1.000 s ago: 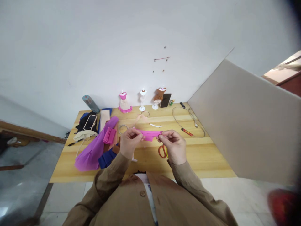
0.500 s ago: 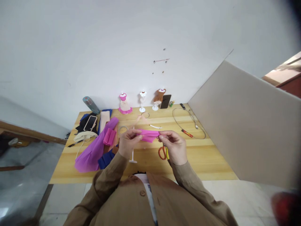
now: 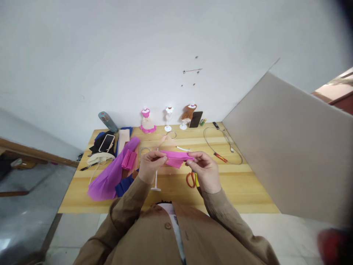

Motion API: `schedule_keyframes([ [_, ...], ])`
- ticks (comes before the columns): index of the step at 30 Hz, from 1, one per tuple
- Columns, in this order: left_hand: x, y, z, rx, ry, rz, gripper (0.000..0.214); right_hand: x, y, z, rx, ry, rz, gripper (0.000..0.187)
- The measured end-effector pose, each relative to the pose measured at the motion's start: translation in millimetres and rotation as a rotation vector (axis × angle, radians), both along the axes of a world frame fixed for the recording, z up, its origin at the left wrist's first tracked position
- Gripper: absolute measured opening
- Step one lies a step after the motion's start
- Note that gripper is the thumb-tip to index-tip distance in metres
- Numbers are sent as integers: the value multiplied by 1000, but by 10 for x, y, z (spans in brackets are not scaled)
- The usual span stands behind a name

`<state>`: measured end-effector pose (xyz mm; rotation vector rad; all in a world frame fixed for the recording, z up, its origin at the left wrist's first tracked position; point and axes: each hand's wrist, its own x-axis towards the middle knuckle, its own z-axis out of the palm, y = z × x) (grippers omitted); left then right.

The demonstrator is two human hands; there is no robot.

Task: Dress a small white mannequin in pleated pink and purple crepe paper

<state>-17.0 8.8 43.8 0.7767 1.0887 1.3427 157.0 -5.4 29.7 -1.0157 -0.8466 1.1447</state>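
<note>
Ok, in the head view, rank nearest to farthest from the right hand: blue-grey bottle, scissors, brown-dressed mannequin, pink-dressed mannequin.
From the right hand:
1. Scissors: just left of it
2. Brown-dressed mannequin: back, near the wall
3. Pink-dressed mannequin: back, further left
4. Blue-grey bottle: back, far left

Clockwise round the table point(image 3: 239, 191)'s middle: a bottle point(image 3: 107, 122) at ten, tilted in view; a dark phone point(image 3: 196, 119) at one, upright by the wall point(image 3: 132, 55); a looped cable point(image 3: 228, 140) at two; a grey panel point(image 3: 292, 147) at three.
</note>
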Motion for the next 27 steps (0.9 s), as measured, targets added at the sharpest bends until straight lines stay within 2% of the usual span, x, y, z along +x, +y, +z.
schedule_keyframes([
  [8, 3, -2, 29, -20, -22, 25, 18, 4, 13, -31, 6, 3, -5, 20],
  [17, 4, -26, 102, 67, 70, 60, 13, 0, 20, -10, 28, 6, 34, 23],
  [23, -13, -67, 127, 6, -22, 24, 20, -3, -3, 50, 28, 4, 37, 18],
  [27, -18, -154, 181, -31, 3, 34, 22, 4, -54, 90, 33, -52, 7, 14],
])
